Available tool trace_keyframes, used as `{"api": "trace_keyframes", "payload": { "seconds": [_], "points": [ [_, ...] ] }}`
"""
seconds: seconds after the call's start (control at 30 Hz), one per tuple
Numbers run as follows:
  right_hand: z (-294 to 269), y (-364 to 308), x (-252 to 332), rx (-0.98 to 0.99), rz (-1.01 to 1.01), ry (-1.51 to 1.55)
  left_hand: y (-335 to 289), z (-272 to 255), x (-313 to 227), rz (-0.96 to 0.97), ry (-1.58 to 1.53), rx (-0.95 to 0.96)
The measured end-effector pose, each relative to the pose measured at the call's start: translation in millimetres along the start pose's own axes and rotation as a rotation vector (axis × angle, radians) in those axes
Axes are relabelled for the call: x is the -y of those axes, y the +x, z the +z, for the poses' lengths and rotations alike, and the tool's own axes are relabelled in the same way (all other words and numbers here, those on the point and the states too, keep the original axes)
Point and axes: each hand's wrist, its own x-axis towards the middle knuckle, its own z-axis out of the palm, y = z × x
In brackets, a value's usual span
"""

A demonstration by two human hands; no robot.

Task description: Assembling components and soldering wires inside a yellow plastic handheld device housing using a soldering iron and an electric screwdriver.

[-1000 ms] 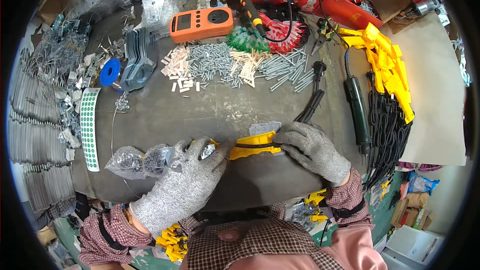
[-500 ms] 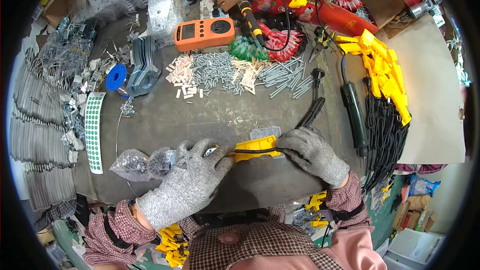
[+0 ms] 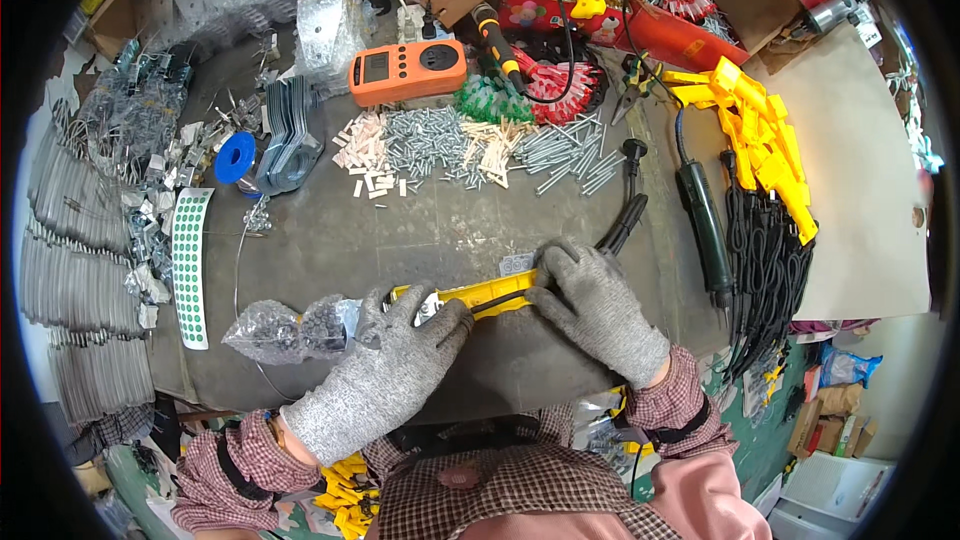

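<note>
Assembly workshop bench, heaped metal screws [image 3: 425,145], soldering iron [image 3: 705,230], orange meter [image 3: 408,70], piled yellow plastic casings [image 3: 765,135], bundled black cords [image 3: 765,265]

The housing [image 3: 492,291] is at the front of the worktop [image 3: 400,235], reaching from the left hand [image 3: 400,350] to the right hand [image 3: 595,315], the cord [image 3: 500,303] running along it; left of the left hand lies the bag [image 3: 265,331], farther left the sticker strip [image 3: 190,270], and at the far left the stacked plates [image 3: 85,285]; beyond the hands lie the screws [image 3: 425,148], with the meter [image 3: 405,72] behind them; right of the right hand lies the soldering iron [image 3: 703,230], then the bundled cords [image 3: 765,275], with the pile of handles [image 3: 770,145] behind
</note>
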Motion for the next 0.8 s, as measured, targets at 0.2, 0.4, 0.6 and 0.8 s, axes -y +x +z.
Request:
{"api": "trace_keyframes", "payload": {
  "seconds": [0.2, 0.4, 0.6, 0.8],
  "points": [
    [28, -8, -13, -0.103, -0.437, -0.061, 11, -13, -11, 0.053, -0.044, -0.052],
    [-12, 0, -46, 0.004, -0.505, 0.270, 13, -11, -17, -0.038, -0.067, 0.013],
    [-164, 16, -264, -0.472, 0.875, -0.466, 29, -17, -57, -0.051, 0.292, 0.085],
    [-192, 36, -370, -0.294, 0.666, -0.648, 28, 44, -95, -0.107, 0.886, -0.014]
  ]
}}
